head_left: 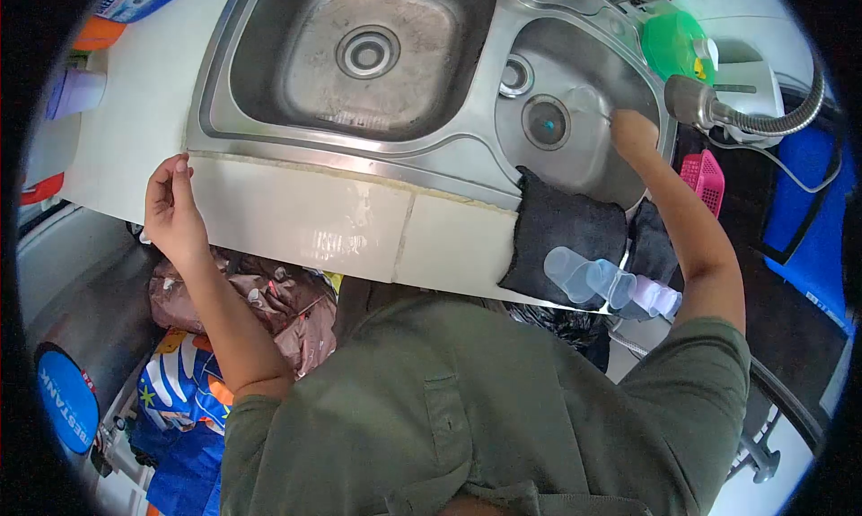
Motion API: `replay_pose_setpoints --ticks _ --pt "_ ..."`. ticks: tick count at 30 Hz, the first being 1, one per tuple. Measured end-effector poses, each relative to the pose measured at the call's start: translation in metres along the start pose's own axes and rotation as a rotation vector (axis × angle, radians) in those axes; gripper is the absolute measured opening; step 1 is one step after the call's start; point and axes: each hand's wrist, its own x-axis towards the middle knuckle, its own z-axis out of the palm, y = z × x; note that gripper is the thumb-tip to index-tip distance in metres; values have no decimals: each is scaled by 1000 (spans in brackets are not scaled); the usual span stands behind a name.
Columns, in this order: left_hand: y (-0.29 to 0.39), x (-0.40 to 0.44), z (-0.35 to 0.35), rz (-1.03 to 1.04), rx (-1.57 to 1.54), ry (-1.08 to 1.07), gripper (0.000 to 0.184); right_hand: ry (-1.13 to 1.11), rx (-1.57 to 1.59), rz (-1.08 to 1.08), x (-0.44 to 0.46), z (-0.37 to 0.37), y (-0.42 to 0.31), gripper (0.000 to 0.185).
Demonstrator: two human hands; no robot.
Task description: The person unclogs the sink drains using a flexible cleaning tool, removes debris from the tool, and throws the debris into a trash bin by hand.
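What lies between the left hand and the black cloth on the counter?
Just bare pale countertop, crossed by a seam, runs between the left hand and the black cloth; this shows in the head view.

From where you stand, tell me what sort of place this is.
Likely a kitchen or washing-up area: it has a two-bowl sink, a white counter and plastic cups on a black cloth.

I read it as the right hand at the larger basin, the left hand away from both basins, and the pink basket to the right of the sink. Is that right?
One slip: the right hand is at the smaller basin, not the larger one, as the head view shows. The rest of your statement stands.
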Motion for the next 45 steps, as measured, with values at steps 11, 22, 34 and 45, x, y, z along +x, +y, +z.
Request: replay_pose_setpoints --ticks 11,22,34,45 --pt "0 2 -8 29 1 -25 14 363 -311 -236 49 0 4 17" --pt "4 3 -1 26 -4 -26 14 202 293 -135 19 7 -36 20" --pt "1 -1 -8 10 45 -5 13 -70 225 -148 53 65 -77 19" --pt "-3 -2 -19 -9 8 33 13 -27 389 -193 44 84 -63 17"
